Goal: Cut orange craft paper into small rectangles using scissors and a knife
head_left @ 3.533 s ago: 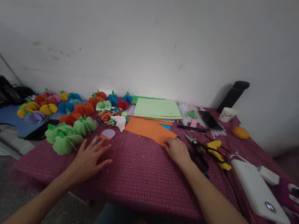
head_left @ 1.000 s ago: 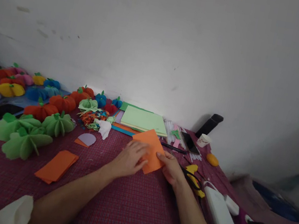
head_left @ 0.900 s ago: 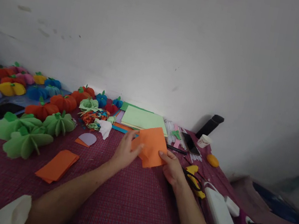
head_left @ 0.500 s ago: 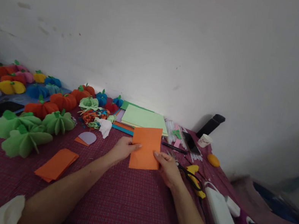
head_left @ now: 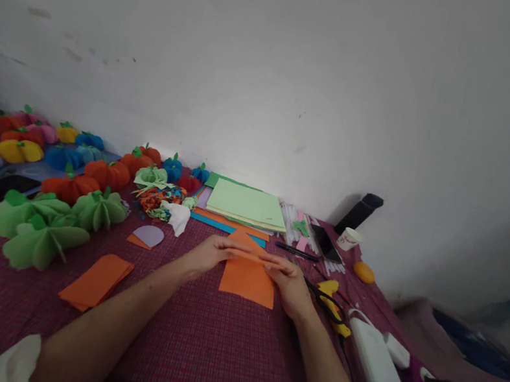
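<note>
Between my two hands is a sheet of orange paper (head_left: 247, 282), bent across its middle, its near part sloping toward me. My left hand (head_left: 214, 255) grips it from the left side with the fingers pressed together. From the right, my right hand (head_left: 287, 281) pinches the same sheet, fingertips almost meeting those of the left. The undersides of both hands' grip, with the thumbs, are largely hidden. A small pile of cut orange paper (head_left: 97, 282) lies on the checked tablecloth (head_left: 187, 350) left of my forearm, with a lilac paper half-round (head_left: 148, 235) beyond it.
Green paper pumpkins (head_left: 47, 236) and several coloured ones fill the left side. Behind my hands lies a stack of coloured paper (head_left: 247, 203). At right are scissors (head_left: 326, 304), a yellow glue gun (head_left: 339, 328), a white power bank (head_left: 384, 378), a phone (head_left: 326, 243) and a paper cup (head_left: 349, 238).
The orange sheet, flat and facing me before, is now bent across the middle and lower. Both hands have moved closer together, their fingers now over the bend.
</note>
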`<state>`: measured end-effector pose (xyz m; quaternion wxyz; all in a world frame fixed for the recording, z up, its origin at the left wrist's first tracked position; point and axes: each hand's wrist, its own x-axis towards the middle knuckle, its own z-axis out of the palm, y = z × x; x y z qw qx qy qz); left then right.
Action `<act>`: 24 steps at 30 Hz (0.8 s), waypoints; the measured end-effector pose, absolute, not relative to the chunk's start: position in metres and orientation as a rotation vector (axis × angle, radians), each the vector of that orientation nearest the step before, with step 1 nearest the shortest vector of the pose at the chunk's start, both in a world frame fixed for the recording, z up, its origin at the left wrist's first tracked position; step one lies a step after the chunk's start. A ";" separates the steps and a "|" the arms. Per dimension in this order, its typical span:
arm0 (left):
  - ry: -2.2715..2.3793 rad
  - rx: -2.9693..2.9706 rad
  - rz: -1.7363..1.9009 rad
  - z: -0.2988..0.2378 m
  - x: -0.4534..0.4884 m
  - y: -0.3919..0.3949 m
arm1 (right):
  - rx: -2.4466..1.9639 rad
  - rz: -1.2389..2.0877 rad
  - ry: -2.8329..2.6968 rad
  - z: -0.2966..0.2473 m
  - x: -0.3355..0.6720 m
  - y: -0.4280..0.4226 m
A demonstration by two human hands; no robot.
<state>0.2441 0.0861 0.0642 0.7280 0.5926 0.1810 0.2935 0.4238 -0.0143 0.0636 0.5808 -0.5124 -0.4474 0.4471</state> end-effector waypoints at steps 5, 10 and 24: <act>0.411 1.276 0.637 0.066 0.241 0.089 | -1.188 0.989 -1.068 0.058 0.428 -0.012; 0.425 1.380 0.678 0.067 0.241 0.088 | -1.117 1.104 -0.959 0.062 0.424 -0.012; 0.454 1.746 0.702 0.069 0.239 0.091 | -1.085 1.230 -0.869 0.070 0.421 -0.012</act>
